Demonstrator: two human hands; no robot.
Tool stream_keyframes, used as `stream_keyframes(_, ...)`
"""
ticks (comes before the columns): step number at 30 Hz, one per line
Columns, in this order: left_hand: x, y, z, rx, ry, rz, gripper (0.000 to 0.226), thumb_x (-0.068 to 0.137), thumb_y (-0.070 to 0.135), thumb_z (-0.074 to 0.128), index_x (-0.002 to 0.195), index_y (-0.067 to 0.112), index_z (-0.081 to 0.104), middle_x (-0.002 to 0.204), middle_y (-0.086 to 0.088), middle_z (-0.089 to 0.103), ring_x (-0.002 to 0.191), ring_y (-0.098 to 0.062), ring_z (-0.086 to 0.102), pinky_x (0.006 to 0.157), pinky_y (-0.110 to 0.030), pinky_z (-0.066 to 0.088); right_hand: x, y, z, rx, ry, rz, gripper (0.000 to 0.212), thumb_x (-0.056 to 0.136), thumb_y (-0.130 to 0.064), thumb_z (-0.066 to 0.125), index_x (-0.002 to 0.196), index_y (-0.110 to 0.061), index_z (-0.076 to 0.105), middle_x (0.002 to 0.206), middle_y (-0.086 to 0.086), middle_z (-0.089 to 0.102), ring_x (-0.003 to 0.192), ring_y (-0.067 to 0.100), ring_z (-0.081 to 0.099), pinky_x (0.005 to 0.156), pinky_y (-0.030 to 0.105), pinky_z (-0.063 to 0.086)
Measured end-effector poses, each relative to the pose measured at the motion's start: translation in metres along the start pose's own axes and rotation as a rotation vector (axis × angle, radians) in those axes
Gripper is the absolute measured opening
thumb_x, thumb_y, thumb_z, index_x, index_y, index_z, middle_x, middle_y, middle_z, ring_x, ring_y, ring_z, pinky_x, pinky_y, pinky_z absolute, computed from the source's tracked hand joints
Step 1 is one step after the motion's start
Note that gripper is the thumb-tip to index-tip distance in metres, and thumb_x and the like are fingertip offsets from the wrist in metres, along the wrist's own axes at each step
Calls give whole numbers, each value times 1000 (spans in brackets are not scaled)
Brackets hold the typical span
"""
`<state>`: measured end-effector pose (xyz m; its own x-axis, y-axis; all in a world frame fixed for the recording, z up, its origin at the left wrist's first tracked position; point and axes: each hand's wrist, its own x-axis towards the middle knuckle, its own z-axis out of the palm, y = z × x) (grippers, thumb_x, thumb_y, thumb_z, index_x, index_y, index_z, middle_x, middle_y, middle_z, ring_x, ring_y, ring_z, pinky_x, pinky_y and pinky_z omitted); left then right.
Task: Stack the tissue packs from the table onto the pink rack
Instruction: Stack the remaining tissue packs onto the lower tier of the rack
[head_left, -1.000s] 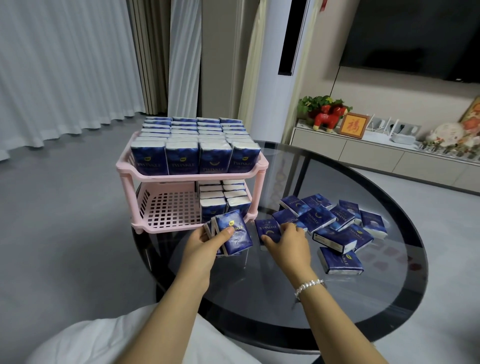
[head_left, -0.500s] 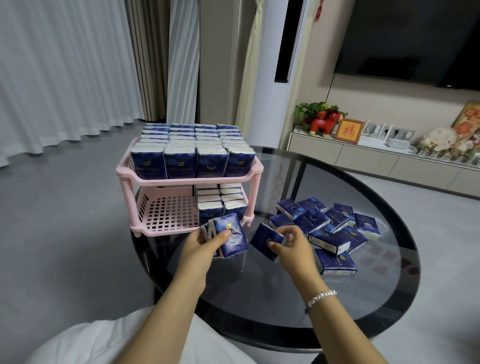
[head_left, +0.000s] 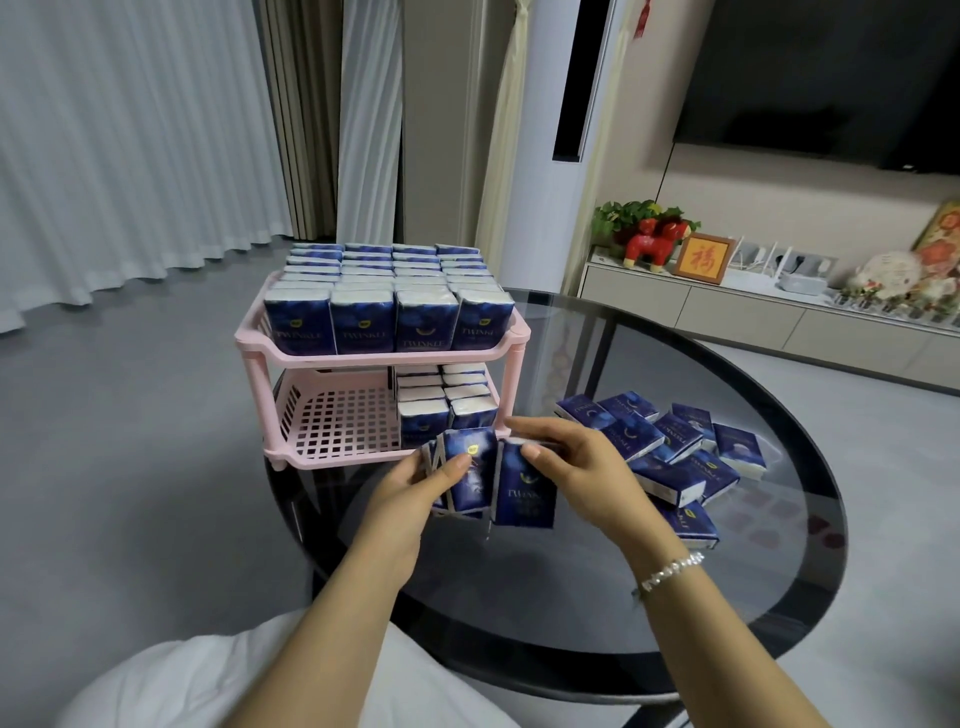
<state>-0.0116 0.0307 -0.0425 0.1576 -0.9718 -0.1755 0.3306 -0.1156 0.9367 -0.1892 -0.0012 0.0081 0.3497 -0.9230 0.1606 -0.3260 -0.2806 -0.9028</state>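
Since a second ago the right hand (head_left: 576, 467) has carried one dark-blue tissue pack (head_left: 524, 488) upright against the left hand's (head_left: 410, 499) gripped bundle (head_left: 462, 475), frame centre; pink plastic rack's (head_left: 337, 426) lower shelf lies directly above.

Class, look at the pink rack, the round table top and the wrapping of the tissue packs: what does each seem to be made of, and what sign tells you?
Pink rack: likely moulded plastic, matte, with a grid-holed shelf. Table top: apparently dark tinted glass, glossy; it mirrors the room. Tissue packs: probably thin plastic film, shiny dark blue print, white tissue visible at the ends.
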Motion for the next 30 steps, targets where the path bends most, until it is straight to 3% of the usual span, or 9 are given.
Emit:
stream_keyframes(3,-3,3,3,35,-73,-3,48,71,30,73,117,17,65,112,-3,71,110,-22,64,104,-43,43,5,3,13,-46,94,-70,21,89,-14,60,108,-19,68,106,-10,68,99,2,62,90,22,50)
stream_keyframes(7,-4,6,3,27,-106,-16,58,66,37,71,119,15,62,114,-5,70,110,-22,63,95,-35,47,9,7,25,21,198,-101,14,85,-22,67,98,-26,69,98,-11,70,94,9,64,88,34,52)
stream_keyframes(12,-4,4,6,43,-143,-18,50,71,16,74,118,11,58,116,-10,68,104,-19,65,87,-26,52,9,9,39,9,247,-115,21,78,-27,73,95,-38,67,103,-14,65,97,10,59,90,32,49)
stream_keyframes(14,-3,5,2,96,-141,8,52,75,8,75,123,13,55,117,-6,68,107,-17,65,87,-24,52,12,13,36,145,132,-36,37,77,-34,73,112,-37,64,118,-10,63,107,10,59,97,34,48)
stream_keyframes(18,-1,7,-11,309,-172,57,94,65,22,85,144,24,34,134,7,54,120,-10,54,102,-29,43,17,34,22,620,-402,207,86,68,-35,81,141,-21,38,143,10,46,129,23,47,110,42,36)
stream_keyframes(20,-1,9,-16,478,-202,55,106,71,23,82,150,32,13,144,13,39,130,-7,41,110,-30,35,19,39,18,624,-556,199,84,69,-22,81,140,-23,36,143,6,47,131,21,45,108,35,39)
stream_keyframes(22,-2,10,-19,614,-255,64,113,75,24,79,151,33,-3,151,14,27,136,-4,31,111,-25,30,19,39,19,525,-553,179,77,74,-8,72,136,-33,34,143,-6,44,130,12,45,104,27,42)
stream_keyframes(25,-8,12,-17,826,-301,31,120,80,25,74,145,28,-28,148,20,15,129,5,20,98,-9,25,18,42,19,343,-549,143,86,74,-2,64,138,-41,22,142,-15,37,131,3,40,105,27,41)
stream_keyframes(30,-17,11,-16,893,-259,4,123,83,31,71,137,26,-40,158,14,0,136,2,14,99,-11,17,15,45,10,218,-582,125,94,71,-5,69,140,-42,17,140,-22,36,129,0,40,99,25,45)
